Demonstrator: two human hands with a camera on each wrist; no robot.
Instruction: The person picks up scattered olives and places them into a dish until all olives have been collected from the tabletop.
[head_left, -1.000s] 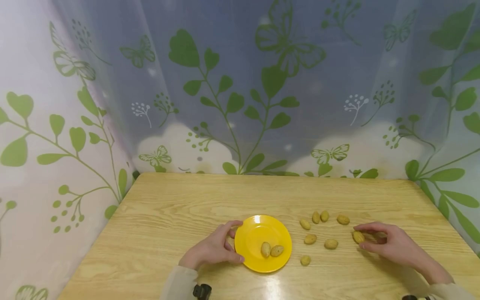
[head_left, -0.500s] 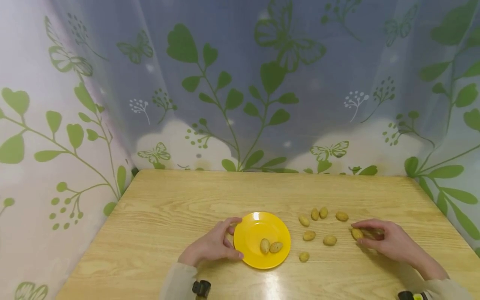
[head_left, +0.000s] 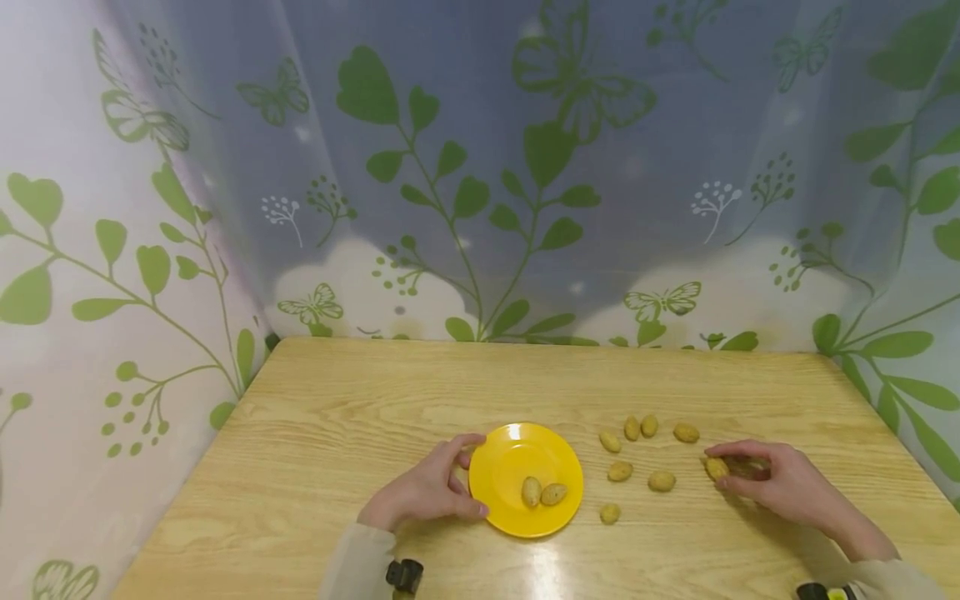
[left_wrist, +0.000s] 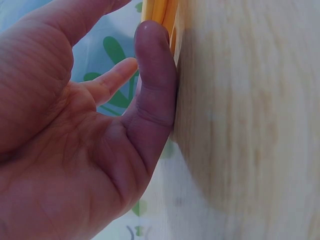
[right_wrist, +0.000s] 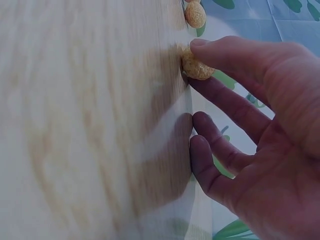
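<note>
A small yellow plate point(head_left: 525, 450) lies on the table with two walnuts point(head_left: 553, 494) on it, right of its centre. My left hand point(head_left: 427, 490) holds the plate's left rim, thumb at the near side and fingers at the far side. In the left wrist view the stacked-looking yellow rim point(left_wrist: 160, 11) shows at the fingertips. At the right, my right hand point(head_left: 783, 483) pinches a tan, rough-shelled walnut point(head_left: 716, 469) between thumb and fingers, at table level. The right wrist view shows the thumb on this walnut point(right_wrist: 197, 66), with the other fingers spread below it.
Several loose walnuts point(head_left: 662, 481) lie scattered between the plate and my right hand. The wooden table point(head_left: 360, 392) meets a leaf-printed curtain point(head_left: 480, 208) at its back edge and sides. Black cameras point(head_left: 405, 575) sit at the wrists.
My right thumb and fingers have closed in on the walnut, which stays in about the same spot. The left hand and plate look unmoved; the head view has shifted slightly.
</note>
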